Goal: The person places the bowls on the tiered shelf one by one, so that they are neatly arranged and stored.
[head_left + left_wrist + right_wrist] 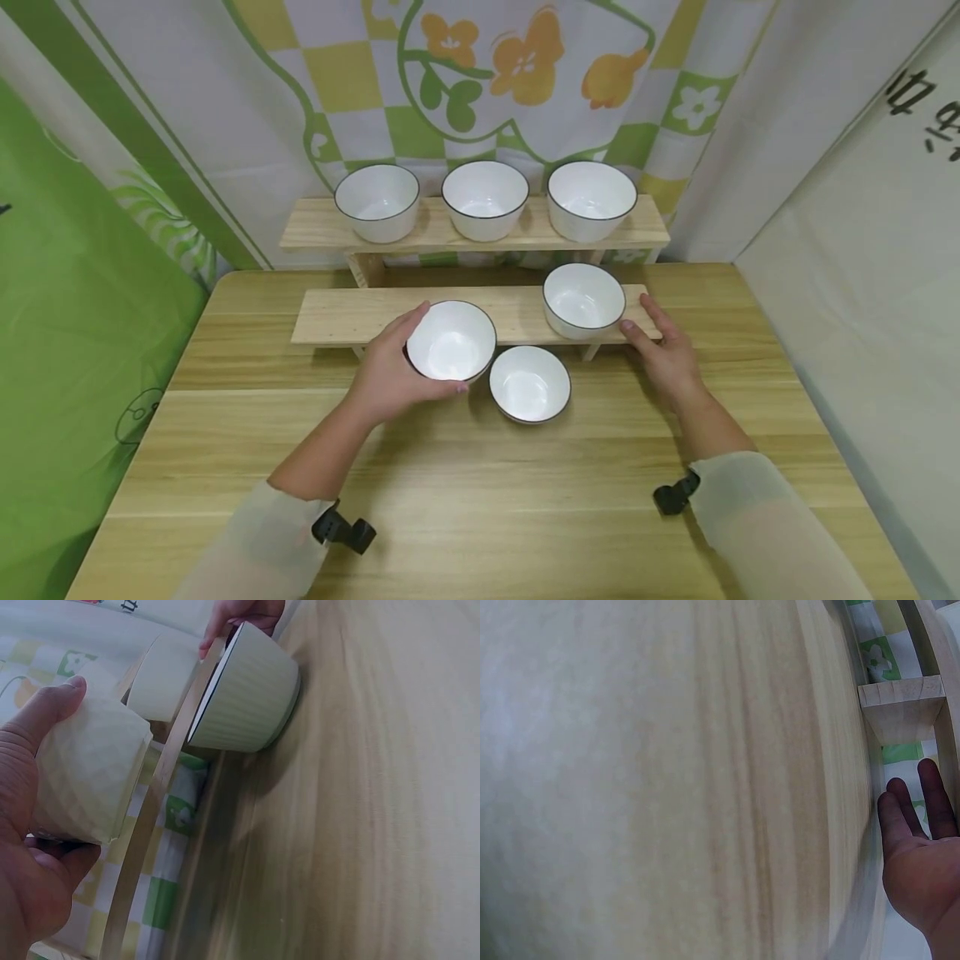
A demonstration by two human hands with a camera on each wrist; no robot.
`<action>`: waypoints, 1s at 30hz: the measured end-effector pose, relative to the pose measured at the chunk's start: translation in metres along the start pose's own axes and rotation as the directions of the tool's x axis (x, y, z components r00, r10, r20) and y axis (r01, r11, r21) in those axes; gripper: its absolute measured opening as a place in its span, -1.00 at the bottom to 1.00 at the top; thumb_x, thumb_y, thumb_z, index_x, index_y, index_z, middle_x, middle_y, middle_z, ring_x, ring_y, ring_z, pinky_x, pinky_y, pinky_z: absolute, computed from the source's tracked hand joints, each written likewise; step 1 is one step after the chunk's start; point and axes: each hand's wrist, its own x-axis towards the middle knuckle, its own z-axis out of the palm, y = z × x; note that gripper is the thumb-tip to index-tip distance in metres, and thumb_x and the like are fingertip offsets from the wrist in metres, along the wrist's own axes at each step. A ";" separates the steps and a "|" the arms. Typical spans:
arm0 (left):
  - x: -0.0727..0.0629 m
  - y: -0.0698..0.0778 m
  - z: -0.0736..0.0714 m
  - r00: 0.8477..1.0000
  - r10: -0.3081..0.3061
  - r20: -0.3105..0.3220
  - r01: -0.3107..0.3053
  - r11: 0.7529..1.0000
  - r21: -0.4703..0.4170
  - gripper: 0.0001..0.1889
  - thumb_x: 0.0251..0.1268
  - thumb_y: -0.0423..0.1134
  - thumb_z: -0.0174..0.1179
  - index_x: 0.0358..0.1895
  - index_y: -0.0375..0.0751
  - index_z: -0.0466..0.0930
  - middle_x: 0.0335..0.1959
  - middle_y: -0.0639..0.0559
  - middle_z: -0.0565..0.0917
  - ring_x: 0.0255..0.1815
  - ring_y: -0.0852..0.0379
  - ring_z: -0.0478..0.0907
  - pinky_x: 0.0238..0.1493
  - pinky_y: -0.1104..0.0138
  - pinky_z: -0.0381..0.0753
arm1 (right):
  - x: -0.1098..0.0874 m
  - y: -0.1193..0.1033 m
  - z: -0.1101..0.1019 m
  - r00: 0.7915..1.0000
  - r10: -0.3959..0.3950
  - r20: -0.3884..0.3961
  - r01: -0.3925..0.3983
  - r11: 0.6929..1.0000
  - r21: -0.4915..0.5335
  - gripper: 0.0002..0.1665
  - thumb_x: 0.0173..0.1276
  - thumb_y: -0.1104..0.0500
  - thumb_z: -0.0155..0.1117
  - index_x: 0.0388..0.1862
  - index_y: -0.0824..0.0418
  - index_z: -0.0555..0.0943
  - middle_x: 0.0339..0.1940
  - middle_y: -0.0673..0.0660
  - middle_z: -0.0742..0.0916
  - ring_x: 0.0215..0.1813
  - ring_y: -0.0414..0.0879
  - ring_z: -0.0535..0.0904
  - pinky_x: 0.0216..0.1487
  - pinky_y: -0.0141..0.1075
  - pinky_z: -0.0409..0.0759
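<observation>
My left hand (pixel 386 375) grips a white bowl (pixel 452 342) with a dark rim, thumb on the near side and fingers at the far left. In the left wrist view this bowl (pixel 90 769) shows its patterned outer wall. It is over the front of the lower shelf (pixel 352 317). Another white bowl (pixel 530 385) stands on the table just right of it. On the shelf's right part sits one more bowl (pixel 583 298). My right hand (pixel 667 354) is at that shelf's right end, thumb and forefinger touching the board; the other fingers (pixel 900 814) extend straight below it.
Behind, a raised wooden shelf (pixel 427 237) carries three white bowls in a row. A patterned cloth (pixel 337 75) hangs at the back. The wooden table (pixel 487 517) lies between a green cloth (pixel 82 275) at left and a white sheet (pixel 862 275) at right.
</observation>
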 end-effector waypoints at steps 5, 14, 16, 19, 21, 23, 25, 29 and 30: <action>0.009 0.002 0.000 1.000 0.010 -0.013 -0.010 1.000 0.014 0.35 -0.42 0.23 0.76 0.62 -0.05 0.25 0.53 -0.10 0.38 0.48 -0.17 0.38 0.36 -0.11 0.48 | 0.000 0.000 -0.001 1.000 -0.001 0.002 0.001 1.000 0.001 -0.05 0.53 -0.06 0.33 0.73 -0.03 0.07 0.73 0.18 0.03 0.66 0.15 0.04 0.41 -0.46 0.35; 0.024 0.001 0.005 0.999 0.008 -0.032 -0.008 1.000 -0.001 0.35 -0.44 0.25 0.75 0.61 -0.06 0.28 0.53 -0.02 0.39 0.49 -0.07 0.36 0.39 -0.03 0.47 | 0.001 0.002 -0.001 1.000 -0.002 0.005 0.002 1.000 -0.024 -0.05 0.53 -0.09 0.33 0.73 -0.04 0.07 0.73 0.14 0.03 0.67 0.14 0.03 0.54 -0.24 0.26; 0.027 0.002 0.007 1.000 -0.006 -0.026 0.006 1.000 -0.004 0.37 -0.43 0.26 0.75 0.62 -0.08 0.25 0.55 -0.02 0.36 0.51 -0.08 0.33 0.41 -0.03 0.44 | 0.001 0.001 0.000 1.000 -0.005 0.000 0.005 1.000 -0.027 -0.05 0.53 -0.08 0.33 0.72 -0.04 0.08 0.73 0.14 0.04 0.67 0.14 0.03 0.56 -0.20 0.24; 0.030 0.002 0.010 1.000 -0.020 -0.024 0.019 1.000 -0.003 0.38 -0.42 0.26 0.75 0.63 -0.09 0.23 0.56 -0.05 0.35 0.53 -0.09 0.31 0.44 -0.02 0.41 | 0.000 -0.001 0.001 1.000 -0.011 0.001 0.011 1.000 -0.018 -0.06 0.54 -0.05 0.32 0.72 0.00 0.07 0.73 0.17 0.04 0.68 0.15 -0.02 0.59 -0.08 0.18; 0.033 0.002 0.011 0.999 -0.027 -0.026 0.027 1.000 0.004 0.38 -0.42 0.27 0.74 0.64 -0.07 0.22 0.55 -0.05 0.35 0.53 -0.09 0.31 0.45 0.00 0.40 | 0.000 -0.001 0.002 1.000 -0.010 0.002 0.010 1.000 -0.018 -0.06 0.54 -0.04 0.32 0.72 0.00 0.07 0.73 0.18 0.05 0.68 0.15 -0.02 0.60 -0.04 0.16; 0.036 0.002 0.013 0.999 -0.026 -0.028 0.026 1.000 0.002 0.38 -0.41 0.26 0.74 0.63 -0.09 0.22 0.54 -0.08 0.37 0.52 -0.09 0.32 0.45 0.01 0.40 | 0.000 -0.001 0.001 1.000 -0.008 0.006 0.008 1.000 -0.021 -0.06 0.54 -0.05 0.32 0.73 0.00 0.07 0.72 0.19 0.05 0.68 0.15 -0.03 0.61 0.02 0.13; 0.038 0.002 0.015 0.999 -0.030 -0.033 0.029 1.000 -0.002 0.37 -0.40 0.25 0.75 0.63 -0.09 0.22 0.52 -0.09 0.39 0.50 -0.10 0.34 0.44 0.02 0.41 | 0.000 -0.001 0.001 1.000 -0.005 0.005 0.006 1.000 -0.016 -0.06 0.54 -0.05 0.32 0.73 -0.01 0.07 0.72 0.19 0.05 0.68 0.16 -0.01 0.59 -0.05 0.18; 0.043 0.002 0.020 0.999 -0.036 -0.040 0.036 0.999 -0.012 0.37 -0.39 0.24 0.75 0.63 -0.09 0.22 0.52 -0.12 0.38 0.50 -0.10 0.33 0.46 0.03 0.40 | 0.002 0.002 0.000 1.000 -0.005 0.009 0.005 1.000 0.021 -0.05 0.54 -0.04 0.32 0.73 -0.01 0.06 0.73 0.22 0.02 0.66 0.19 0.05 0.44 -0.34 0.38; 0.044 0.003 0.022 0.998 -0.037 -0.042 0.036 0.999 -0.013 0.37 -0.39 0.23 0.75 0.64 -0.08 0.21 0.52 -0.13 0.38 0.51 -0.10 0.33 0.46 0.04 0.39 | 0.002 0.003 0.000 1.000 -0.006 0.011 0.006 1.000 0.028 -0.05 0.54 -0.04 0.32 0.73 0.00 0.06 0.73 0.22 0.01 0.66 0.19 0.06 0.39 -0.41 0.41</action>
